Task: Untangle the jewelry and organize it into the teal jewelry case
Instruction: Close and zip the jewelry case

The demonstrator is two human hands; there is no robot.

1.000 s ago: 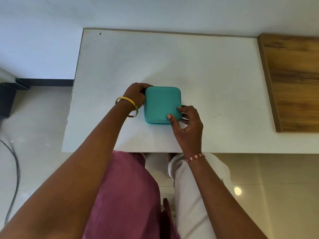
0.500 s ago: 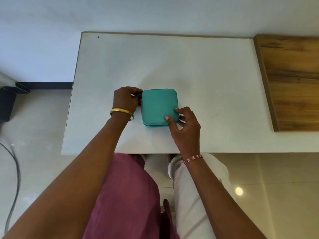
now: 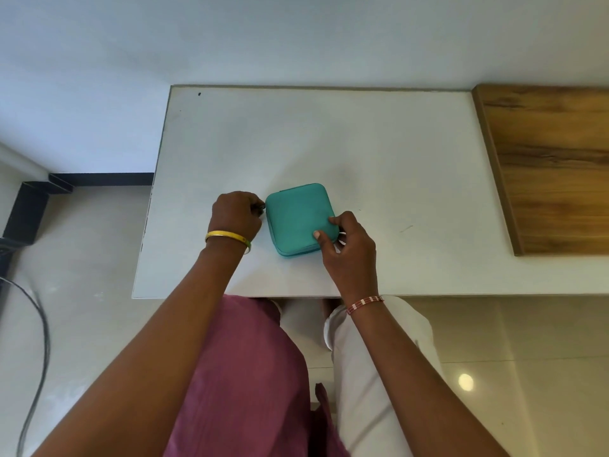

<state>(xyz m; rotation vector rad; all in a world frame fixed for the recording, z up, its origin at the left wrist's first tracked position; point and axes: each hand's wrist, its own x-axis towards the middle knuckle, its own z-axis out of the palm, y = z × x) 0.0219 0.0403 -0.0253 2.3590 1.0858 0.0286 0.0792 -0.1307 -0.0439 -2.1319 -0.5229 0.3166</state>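
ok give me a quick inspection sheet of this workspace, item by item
surface: white table, matt, a few small marks
job's things: teal case lies flat and closed near the front edge; no loose jewelry seen
clutter: nothing seen
hands: left hand with curled fingers at the case's left edge, what it pinches is hidden; right hand grips the case's near right corner, thumb on the lid
cables: black cable on the floor at left
surroundings: wooden board at the table's right, black stand on the pale tiled floor, plain wall behind

white table (image 3: 329,133) against pale wall (image 3: 296,37), glossy tiled floor (image 3: 527,357)
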